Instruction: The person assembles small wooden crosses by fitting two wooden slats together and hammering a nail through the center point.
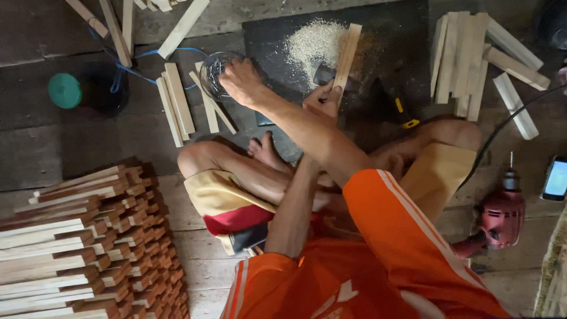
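- Wooden slat [347, 54]: a pale, narrow strip standing tilted at upper centre of the frame, its lower end gripped in our left hand [323, 99], whose fingers are wrapped round it. Our arms cross, so this hand lies to the right of the other one in the picture.
- Our right hand [240, 80]: reaches across to upper centre-left, with its fingers dipped into a clear round container [215, 72]. We cannot tell whether they pinch anything inside, as the fingertips are hidden.
- Dark mat [390, 41]: lies on the plank floor beneath the slat and carries a heap of pale sawdust [313, 41] just left of the slat.
- Hammer [393, 103]: black-headed with a yellow mark, resting on the mat just right of our left hand.
- Loose slats [177, 103]: lie flat just left of the container; a further bundle of slats [466, 56] sits at upper right.
- Stacked slats [88, 242]: a large, ordered pile filling the lower left of the frame.
- Red power drill [499, 218]: on the floor at right, near our knee, with a phone [556, 178] at the right edge.
- Green lid [64, 90]: at the left edge, beside a blue cord [127, 71].
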